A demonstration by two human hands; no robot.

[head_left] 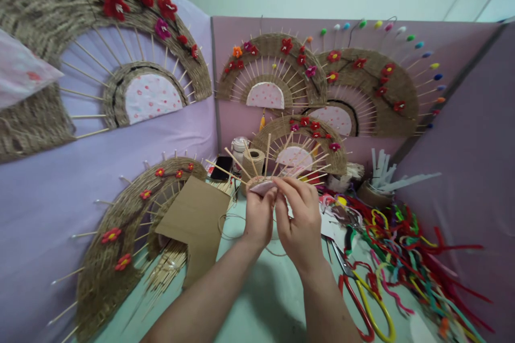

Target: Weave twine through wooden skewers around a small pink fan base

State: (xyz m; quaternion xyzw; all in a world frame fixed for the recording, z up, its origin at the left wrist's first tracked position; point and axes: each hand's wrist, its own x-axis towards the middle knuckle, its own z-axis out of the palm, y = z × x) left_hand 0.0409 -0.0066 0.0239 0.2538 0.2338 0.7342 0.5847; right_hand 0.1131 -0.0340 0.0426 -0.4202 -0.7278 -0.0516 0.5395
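By the left edge of the surface [273,284], a woven fan [100,262] is set beside loose sticks [171,265] and cardboard [199,209]. Farther in, a loose strand of twine [221,229] is seen. Over the middle, the small fan [261,186], its sticks spread towards the far edge, is gripped at the base by the left hand's [259,217] fingers; its right end is pinched by the right hand's [300,220]. Twine seems to be being worked round the sticks; steady support and even tension are called for next. Scissors [358,284] are left near the right corner.
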